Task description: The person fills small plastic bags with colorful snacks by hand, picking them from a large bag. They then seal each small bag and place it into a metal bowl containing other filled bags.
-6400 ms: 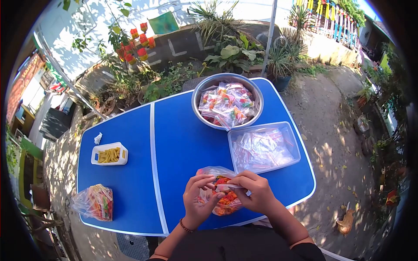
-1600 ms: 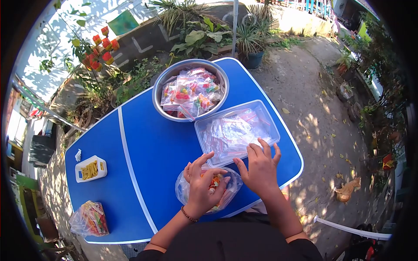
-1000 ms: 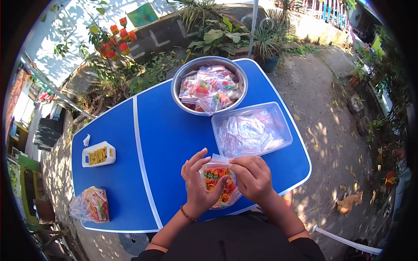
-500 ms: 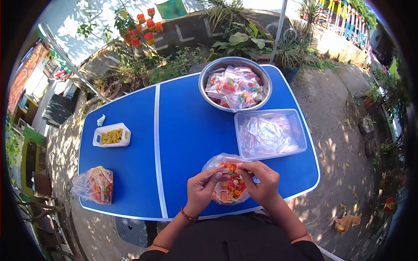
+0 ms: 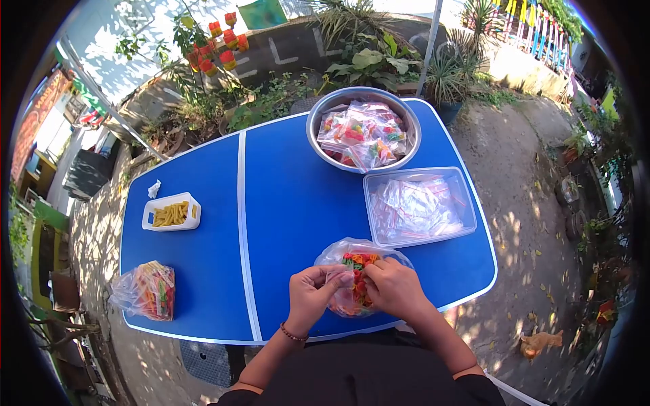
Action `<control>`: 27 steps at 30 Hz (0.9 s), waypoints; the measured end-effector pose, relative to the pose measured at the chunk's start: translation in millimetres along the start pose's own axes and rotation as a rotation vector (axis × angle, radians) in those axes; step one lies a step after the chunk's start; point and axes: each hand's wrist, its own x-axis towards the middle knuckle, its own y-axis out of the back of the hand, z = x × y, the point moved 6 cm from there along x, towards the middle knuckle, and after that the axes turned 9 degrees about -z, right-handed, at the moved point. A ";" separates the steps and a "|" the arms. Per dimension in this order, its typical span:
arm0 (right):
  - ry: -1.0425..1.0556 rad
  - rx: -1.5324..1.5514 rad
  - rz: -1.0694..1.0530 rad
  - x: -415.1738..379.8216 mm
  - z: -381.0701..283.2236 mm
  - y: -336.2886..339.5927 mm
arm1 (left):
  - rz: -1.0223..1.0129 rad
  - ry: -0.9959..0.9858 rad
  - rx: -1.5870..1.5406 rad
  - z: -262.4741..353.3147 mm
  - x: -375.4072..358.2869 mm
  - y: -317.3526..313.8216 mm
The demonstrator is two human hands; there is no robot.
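Observation:
A small clear plastic bag (image 5: 340,276) is pinched between the thumb and fingers of my left hand (image 5: 310,296). Beneath both hands, at the near edge of the table, lies a large open clear bag (image 5: 330,253) of small red, orange and green pieces (image 5: 359,260). My right hand (image 5: 398,289) is over these pieces, just right of the small bag. Its fingers are curled downward with the tips hidden, so what they grip cannot be made out.
On the blue table (image 5: 298,203) stand a metal bowl (image 5: 313,139) of filled small bags and a clear tub (image 5: 470,227) of flat plastic bags. Further left are a white container (image 5: 195,215) of yellowish sticks, crumpled tissue (image 5: 154,189) and another filled bag (image 5: 152,291). A cat (image 5: 540,344) lies at right.
My right hand has moved away from the small bag's edge and down into the colourful pieces, its fingers curling. My left hand still holds the small bag in nearly the same place.

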 end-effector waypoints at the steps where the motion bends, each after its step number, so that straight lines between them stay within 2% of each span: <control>1: -0.034 0.184 0.002 0.4 2.2 6.4 | -0.009 0.020 0.047 0.7 -1.5 0.2; 3: -0.104 0.551 0.005 -0.2 7.7 15.3 | -0.007 -0.024 0.117 4.5 -3.2 -0.4; 7: -0.050 1.057 0.245 -8.9 15.6 17.1 | -0.043 -0.084 0.438 12.2 -4.5 -2.8; 10: 0.038 1.163 0.232 -7.3 9.4 18.2 | -0.076 -0.120 0.470 22.5 -4.8 -11.0; 13: 0.082 0.905 0.190 -7.3 8.9 20.4 | -0.069 -0.190 0.471 25.7 -4.8 -13.0; 19: 0.220 0.664 0.191 -1.2 -9.2 34.9 | -0.094 -0.122 0.481 24.7 -5.0 -12.0; 22: 0.156 0.512 0.167 -3.7 -18.3 44.1 | -0.127 -0.175 0.472 26.3 -4.8 -14.3; 25: 0.234 0.495 0.232 -3.2 -21.2 52.5 | -0.187 -0.138 0.371 22.0 -3.3 -16.4; 27: 0.085 0.745 0.288 -4.1 -4.6 42.5 | -0.139 -0.095 0.140 15.9 -2.1 -14.2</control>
